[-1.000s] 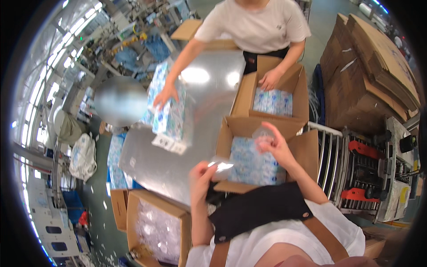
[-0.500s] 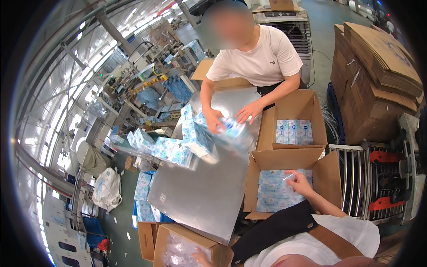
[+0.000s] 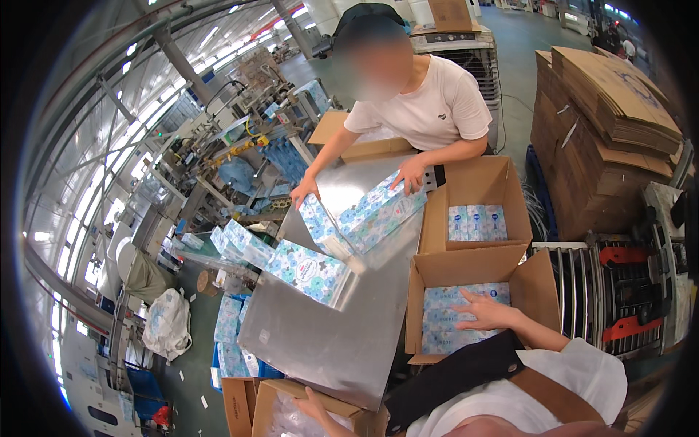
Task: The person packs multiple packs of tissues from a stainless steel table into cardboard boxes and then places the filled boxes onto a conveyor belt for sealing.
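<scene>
Head view: packing tissue packs into boxes at a steel table.
Right hand (image 3: 486,312) rests flat, fingers spread, on packs (image 3: 451,320) inside the near box (image 3: 535,288); left hand (image 3: 314,404) grips a lower box's (image 3: 273,411) rim.

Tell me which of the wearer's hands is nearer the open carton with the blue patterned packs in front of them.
Right. The right hand rests flat on the packs inside the open carton. The left hand is at the lower edge, on another carton below the metal table.
</scene>
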Available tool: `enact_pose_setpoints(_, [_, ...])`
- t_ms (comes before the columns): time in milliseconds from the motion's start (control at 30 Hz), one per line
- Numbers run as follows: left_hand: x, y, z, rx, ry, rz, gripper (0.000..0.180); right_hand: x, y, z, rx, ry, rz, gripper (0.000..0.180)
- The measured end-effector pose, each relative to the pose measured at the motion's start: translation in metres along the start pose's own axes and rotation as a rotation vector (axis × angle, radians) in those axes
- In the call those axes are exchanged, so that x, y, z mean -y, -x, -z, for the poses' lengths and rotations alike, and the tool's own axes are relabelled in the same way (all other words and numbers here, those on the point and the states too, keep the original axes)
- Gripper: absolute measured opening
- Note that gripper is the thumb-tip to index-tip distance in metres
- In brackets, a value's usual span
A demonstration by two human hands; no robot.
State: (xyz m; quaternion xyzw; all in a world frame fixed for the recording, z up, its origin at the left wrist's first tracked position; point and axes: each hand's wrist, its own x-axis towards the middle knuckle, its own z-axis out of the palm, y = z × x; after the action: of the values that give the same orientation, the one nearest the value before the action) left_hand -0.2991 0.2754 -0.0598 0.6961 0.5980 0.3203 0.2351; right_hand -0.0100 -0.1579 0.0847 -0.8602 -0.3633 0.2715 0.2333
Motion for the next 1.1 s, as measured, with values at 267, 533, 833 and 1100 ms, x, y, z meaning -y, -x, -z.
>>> enact_pose_setpoints(267, [-0.048, 0.019, -0.003, 0.117, -0.044, 0.15, 0.073, 0.157, 0.074, 0.098, -0.471, -0.74, 1.341, 0.078])
enact_pose_setpoints(533, [0.003, 0.004, -0.015, 0.005, -0.02, 0.039, 0.067, 0.175, 0.067, 0.092, -0.145, -0.933, 1.557, 0.047])
enact_pose_setpoints(833, [-0.004, 0.007, -0.009, 0.022, 0.081, 0.158, 0.059, 0.166, 0.056, 0.098, -0.24, -0.88, 1.616, 0.067])
enact_pose_setpoints(1100, [0.004, 0.002, -0.016, 0.095, 0.112, 0.123, 0.064, 0.176, 0.066, 0.096, -0.158, -1.086, 1.504, 0.046])
